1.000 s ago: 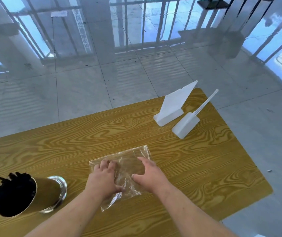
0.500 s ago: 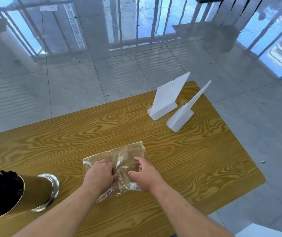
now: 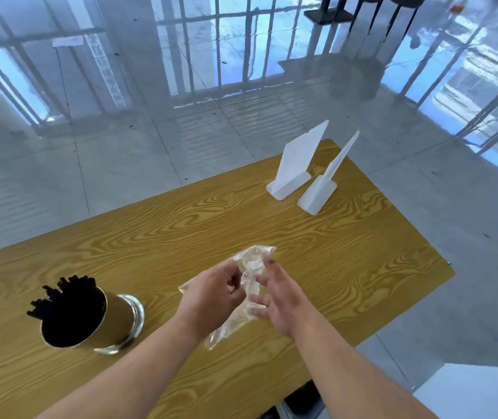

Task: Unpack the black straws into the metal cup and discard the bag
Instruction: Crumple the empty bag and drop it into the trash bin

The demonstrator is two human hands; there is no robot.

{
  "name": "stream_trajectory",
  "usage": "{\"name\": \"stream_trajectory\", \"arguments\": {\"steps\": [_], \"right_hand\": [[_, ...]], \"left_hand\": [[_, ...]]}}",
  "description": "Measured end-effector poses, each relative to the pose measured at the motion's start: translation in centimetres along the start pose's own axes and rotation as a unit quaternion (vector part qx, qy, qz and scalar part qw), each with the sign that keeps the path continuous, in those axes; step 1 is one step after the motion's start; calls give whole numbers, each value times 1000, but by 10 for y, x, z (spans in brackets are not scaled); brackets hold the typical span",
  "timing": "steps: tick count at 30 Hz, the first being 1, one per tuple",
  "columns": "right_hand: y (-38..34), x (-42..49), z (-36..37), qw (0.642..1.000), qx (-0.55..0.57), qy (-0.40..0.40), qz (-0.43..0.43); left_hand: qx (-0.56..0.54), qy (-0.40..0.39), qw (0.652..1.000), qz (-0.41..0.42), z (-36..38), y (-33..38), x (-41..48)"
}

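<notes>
Over the yellow wooden desk [image 3: 181,231], the left hand [image 3: 211,293] is gripping the clear plastic bag [image 3: 255,261] while the right hand [image 3: 281,303] is touching it with spread fingers [image 3: 273,270].

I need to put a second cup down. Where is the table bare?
Bare wood: the broad stretch between the cup and the white stands, and the right end of the table, past the right hand. Crowded: mid-table, where the left hand grips the bag.

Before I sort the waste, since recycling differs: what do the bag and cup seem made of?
Bag: thin clear plastic film, glossy and crinkled; the table grain shows through. Cup: probably metal, satin gold wall with a mirror-bright base rim.
</notes>
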State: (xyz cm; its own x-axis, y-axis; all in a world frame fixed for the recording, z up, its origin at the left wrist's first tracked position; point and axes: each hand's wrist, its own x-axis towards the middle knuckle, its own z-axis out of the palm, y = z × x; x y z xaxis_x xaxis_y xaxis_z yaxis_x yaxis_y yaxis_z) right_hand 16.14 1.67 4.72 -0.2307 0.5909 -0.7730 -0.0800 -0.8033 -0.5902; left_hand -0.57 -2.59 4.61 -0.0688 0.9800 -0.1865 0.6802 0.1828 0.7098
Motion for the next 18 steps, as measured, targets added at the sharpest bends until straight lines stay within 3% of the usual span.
{"name": "stream_trajectory", "arguments": {"steps": [3,7,10,13,15,18], "right_hand": [[1,-17,10,996,80,-36,-10],[10,-37,8,989,133,-8,-60],[14,-50,-2,973,202,8,-109],[15,-56,-18,965,223,77,-115],[14,-63,-30,967,207,104,-108],[11,-74,-51,968,221,73,-99]], "left_hand": [[-31,-3,998,46,-3,19,-11],[-57,-42,994,87,-2,34,-28],[-36,-10,992,121,2,40,-38],[9,-2,997,83,5,44,-38],[9,-72,997,34,7,52,-30],[-14,-150,989,4,18,67,-17]]}}
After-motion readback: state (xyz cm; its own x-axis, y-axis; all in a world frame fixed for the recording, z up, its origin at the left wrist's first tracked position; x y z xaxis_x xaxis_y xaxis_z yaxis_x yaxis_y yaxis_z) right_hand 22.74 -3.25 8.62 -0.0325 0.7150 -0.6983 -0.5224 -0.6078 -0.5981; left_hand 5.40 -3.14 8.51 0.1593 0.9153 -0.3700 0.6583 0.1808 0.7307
